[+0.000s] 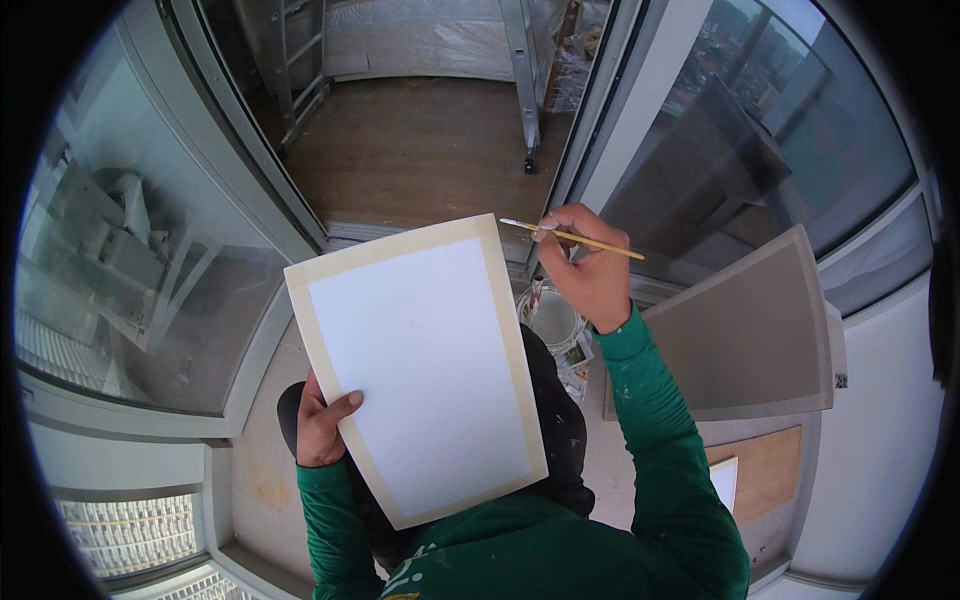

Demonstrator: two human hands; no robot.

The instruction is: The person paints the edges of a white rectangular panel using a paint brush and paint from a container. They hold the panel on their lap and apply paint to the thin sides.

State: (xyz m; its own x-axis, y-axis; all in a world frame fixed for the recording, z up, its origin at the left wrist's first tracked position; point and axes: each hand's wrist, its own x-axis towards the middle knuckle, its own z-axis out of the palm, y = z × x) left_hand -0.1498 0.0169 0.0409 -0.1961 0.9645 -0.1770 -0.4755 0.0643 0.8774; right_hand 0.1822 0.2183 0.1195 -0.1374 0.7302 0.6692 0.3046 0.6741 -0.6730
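Note:
A white rectangular panel with a cream, tape-like border lies tilted over my lap. My left hand grips its lower left edge, the thumb on the front and the other fingers behind it, out of sight. Off the panel's upper right corner, my right hand pinches a thin paintbrush with a yellow handle. The brush tip is whitish and points left toward that corner, seemingly just apart from it. Pale specks mark my right fingers and green sleeve.
Below my right hand stands a white paint bucket. A large grey-brown panel leans at the right, near a brown board on the floor. Ahead, a ladder stands beyond the door track, between glass doors on either side.

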